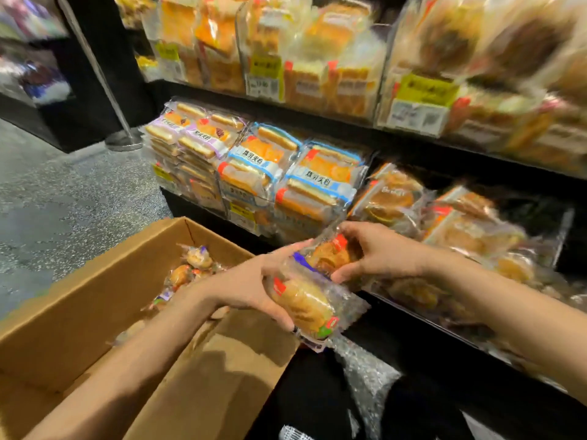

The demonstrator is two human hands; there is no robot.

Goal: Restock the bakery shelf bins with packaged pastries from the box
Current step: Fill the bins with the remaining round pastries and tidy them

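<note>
holding two packaged pastries between them, both hands meet just above the near corner of the cardboard box (104, 281). the left hand (254, 281) curls its fingers under a pale bun pack (305, 303); the right hand (378, 252) pinches a darker pastry pack (330, 254) from above. the two packs touch. more wrapped pastries (190, 268) lie inside the box. behind, the lower shelf bin (444, 249) holds similar buns, with sandwich packs (286, 173) stacked at the shelf's left end.
</note>
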